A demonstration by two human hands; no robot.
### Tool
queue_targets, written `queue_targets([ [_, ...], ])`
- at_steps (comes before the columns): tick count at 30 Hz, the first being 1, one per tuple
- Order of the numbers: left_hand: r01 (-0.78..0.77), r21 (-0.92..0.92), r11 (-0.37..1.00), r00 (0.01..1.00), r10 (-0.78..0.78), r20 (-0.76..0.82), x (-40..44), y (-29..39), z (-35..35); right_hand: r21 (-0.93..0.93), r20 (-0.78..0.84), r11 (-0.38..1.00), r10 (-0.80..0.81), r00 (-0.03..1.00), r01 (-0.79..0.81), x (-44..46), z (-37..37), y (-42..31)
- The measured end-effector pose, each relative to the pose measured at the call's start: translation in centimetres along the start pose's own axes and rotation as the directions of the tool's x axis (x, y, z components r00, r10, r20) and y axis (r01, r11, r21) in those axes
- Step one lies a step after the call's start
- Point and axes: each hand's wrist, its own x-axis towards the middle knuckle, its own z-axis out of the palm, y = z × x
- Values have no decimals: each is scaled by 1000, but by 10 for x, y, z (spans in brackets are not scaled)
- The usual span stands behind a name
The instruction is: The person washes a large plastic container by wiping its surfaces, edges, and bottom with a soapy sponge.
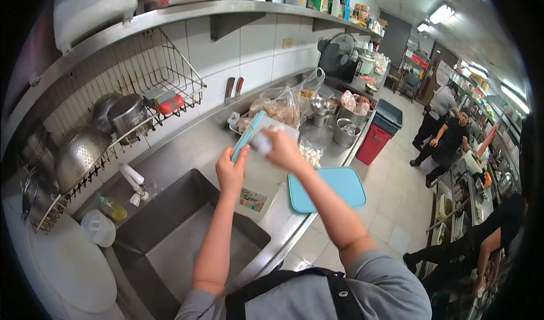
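Your left hand (231, 171) gripped a tilted, blue-edged panel (249, 136) above the counter (175, 156), beyond the sink (192, 252); your right hand (284, 150) blurred against something white (262, 143), its grip impossible to tell. Hard pressure could have twisted the panel from your one-handed hold.

Steel counter (181, 150) with inset sink (181, 252), centre of the frame.
On it: turquoise lid (345, 184), lower right of centre; small bag of white pieces (310, 154), beside lid; larger plastic bags (277, 106), upper centre; metal pots (344, 134), right of these. Tiled floor (391, 192), right: red bin (374, 143).
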Motion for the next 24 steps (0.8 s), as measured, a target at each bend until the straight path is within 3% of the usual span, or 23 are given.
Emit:
queue_targets([
  [2,149,-221,964,979,-113,168,-9,3,-12,-91,-36,979,180,983,-182,22,-1,33],
  [5,279,-391,877,920,-126,372,-34,-20,-12,-110,-90,984,129,988,-138,44,16,75],
  [8,221,-296,929,895,-72,441,-52,-48,3,-129,-53,981,140,989,-146,51,16,62],
  [11,233,-339,912,895,-64,442,-54,-68,22,-75,-8,987,142,990,-142,48,10,50],
  [13,218,-294,931,902,-78,424,-54,-42,26,-86,-19,993,81,996,-83,29,10,28],
  [14,207,-270,940,908,-82,412,-53,-33,27,-174,-163,982,41,986,-69,11,14,10],
  [15,184,-252,950,910,-68,409,-55,-34,30,-218,-194,968,79,978,-121,-11,10,-11],
  [17,129,-223,966,913,-28,407,-57,-40,37,-164,-506,984,-21,862,-72,-58,26,-21],
  [20,195,-363,911,867,13,499,-59,-47,41,-8,-575,998,-56,816,63,-89,36,-7],
  [21,205,-214,955,827,-52,560,-57,-71,42,10,-566,996,-69,821,91,-84,32,0],
  [24,231,-299,926,879,-67,472,-66,-67,47,72,-545,994,109,831,-83,-57,15,34],
])
